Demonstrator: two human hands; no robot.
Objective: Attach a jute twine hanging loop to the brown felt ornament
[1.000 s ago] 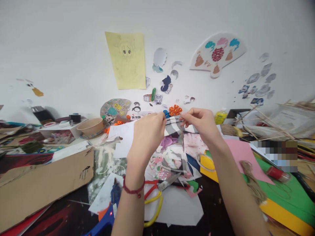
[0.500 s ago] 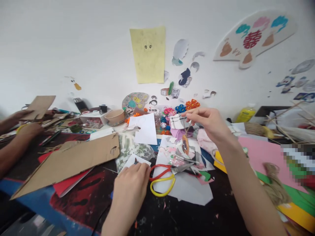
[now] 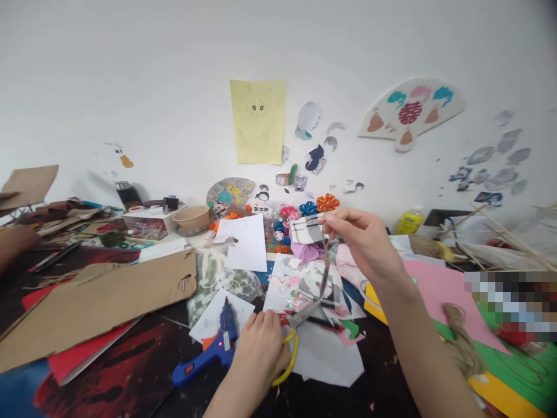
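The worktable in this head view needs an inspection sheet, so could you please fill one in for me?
Surface: dark table, small scraps scattered on it.
Things in hand: string with a small hanging piece, shape unclear; scissors partly under the left hand.
Clutter: cardboard, pink sheet, twine bundle, and glue gun showing a red light.
Hands: right hand pinches the string between its fingers; left grip hidden.
Cables: faint dark line below the glue gun, unclear whether a cord.
Surroundings: white wall with yellow drawing; another person's arm at far left.
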